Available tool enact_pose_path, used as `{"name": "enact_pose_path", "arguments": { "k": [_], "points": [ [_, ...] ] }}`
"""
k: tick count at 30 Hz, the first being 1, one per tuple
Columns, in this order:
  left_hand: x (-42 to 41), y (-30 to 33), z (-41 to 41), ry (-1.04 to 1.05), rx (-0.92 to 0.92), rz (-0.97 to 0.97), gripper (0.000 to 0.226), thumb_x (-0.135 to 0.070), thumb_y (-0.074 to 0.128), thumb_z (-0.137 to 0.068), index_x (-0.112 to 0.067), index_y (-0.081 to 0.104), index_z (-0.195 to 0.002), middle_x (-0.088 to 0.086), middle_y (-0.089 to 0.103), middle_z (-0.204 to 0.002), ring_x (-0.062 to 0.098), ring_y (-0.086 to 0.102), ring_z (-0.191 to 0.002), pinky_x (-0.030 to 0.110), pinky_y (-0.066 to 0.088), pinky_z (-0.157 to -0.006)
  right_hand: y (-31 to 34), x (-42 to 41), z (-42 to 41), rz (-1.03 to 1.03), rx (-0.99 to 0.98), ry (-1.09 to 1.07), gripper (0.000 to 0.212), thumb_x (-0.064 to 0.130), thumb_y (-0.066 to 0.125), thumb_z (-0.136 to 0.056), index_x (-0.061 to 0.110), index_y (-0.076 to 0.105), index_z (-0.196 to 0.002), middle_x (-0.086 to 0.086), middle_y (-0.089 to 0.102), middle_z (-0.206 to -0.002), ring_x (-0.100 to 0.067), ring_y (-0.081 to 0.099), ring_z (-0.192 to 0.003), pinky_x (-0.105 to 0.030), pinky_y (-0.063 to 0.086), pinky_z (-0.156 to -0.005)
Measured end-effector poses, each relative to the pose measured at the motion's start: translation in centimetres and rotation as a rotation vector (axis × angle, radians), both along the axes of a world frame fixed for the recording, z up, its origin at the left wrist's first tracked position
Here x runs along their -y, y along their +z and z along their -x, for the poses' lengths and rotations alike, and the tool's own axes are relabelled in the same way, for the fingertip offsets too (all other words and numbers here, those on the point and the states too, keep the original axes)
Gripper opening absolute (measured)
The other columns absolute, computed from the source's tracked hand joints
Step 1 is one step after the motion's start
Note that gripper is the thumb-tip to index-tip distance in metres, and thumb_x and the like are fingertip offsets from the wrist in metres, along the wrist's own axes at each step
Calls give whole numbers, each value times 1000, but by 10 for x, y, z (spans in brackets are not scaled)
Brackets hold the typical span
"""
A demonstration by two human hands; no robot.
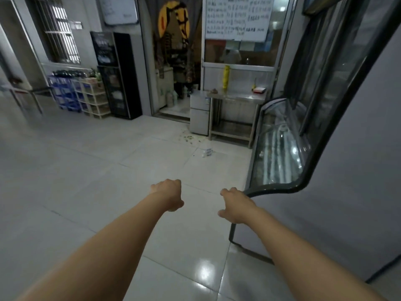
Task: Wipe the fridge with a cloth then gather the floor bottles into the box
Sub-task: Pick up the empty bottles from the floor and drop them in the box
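Note:
A grey fridge [351, 170] with a glass-fronted display case fills the right side of the view. Small clear bottles [207, 152] lie on the tiled floor ahead, near the steel table. My left hand [169, 194] is stretched out over the floor with its fingers curled under and nothing in it. Level with the fridge's lower corner, my right hand [235, 206] is held out with its fingers hanging loosely curled and holds nothing. No cloth and no box are in sight.
A steel table [236, 97] with a small grey cabinet [199, 114] beside it stands ahead. Green scraps [187, 137] litter the floor before it. A black drinks cooler [115, 74] and stacked crates [65, 92] line the far left wall. An open doorway [173, 61] lies beyond.

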State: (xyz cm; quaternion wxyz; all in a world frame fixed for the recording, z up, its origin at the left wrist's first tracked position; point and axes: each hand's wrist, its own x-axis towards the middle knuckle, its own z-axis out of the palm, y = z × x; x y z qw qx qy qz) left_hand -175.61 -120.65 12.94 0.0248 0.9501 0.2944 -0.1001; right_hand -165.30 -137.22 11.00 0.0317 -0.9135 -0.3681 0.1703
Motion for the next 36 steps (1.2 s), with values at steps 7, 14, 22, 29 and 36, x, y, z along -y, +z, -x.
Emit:
{"name": "enact_pose_path", "arguments": {
  "k": [7,14,22,29,36],
  "points": [
    [-109,0,-35,35,29,29,50,-39,56,-87,-18,41,-130,4,54,-122,25,55,-108,30,41,-80,11,-112,-51,-17,28,23,58,34,56,-91,13,33,-139,-11,37,-137,-30,43,-123,-41,43,-97],
    [-230,8,-130,71,49,-28,50,-39,56,-87,-17,41,-130,5,55,-122,26,55,-108,31,41,-79,12,-224,-166,-2,31,41,61,36,57,-90,14,31,-140,-11,37,-139,-30,42,-125,-40,42,-98],
    [-346,18,-239,78,110,-5,49,-38,56,-88,-16,41,-129,5,56,-122,26,55,-110,33,42,-80,31,-345,-291,-13,44,70,66,36,56,-91,14,24,-145,-13,38,-141,-30,44,-125,-42,44,-98],
    [-479,4,-343,70,98,6,51,-40,56,-88,-16,40,-131,6,55,-126,26,54,-112,35,44,-84,17,-458,-399,12,85,15,64,36,58,-90,14,28,-142,-13,31,-143,-31,45,-123,-41,45,-96],
    [-609,13,-480,-6,94,18,52,-38,56,-88,-17,39,-132,6,52,-129,27,53,-114,35,43,-86,23,-567,-510,-18,90,-91,60,35,57,-89,14,31,-138,-12,37,-136,-31,42,-122,-38,42,-94]
  ]
}}
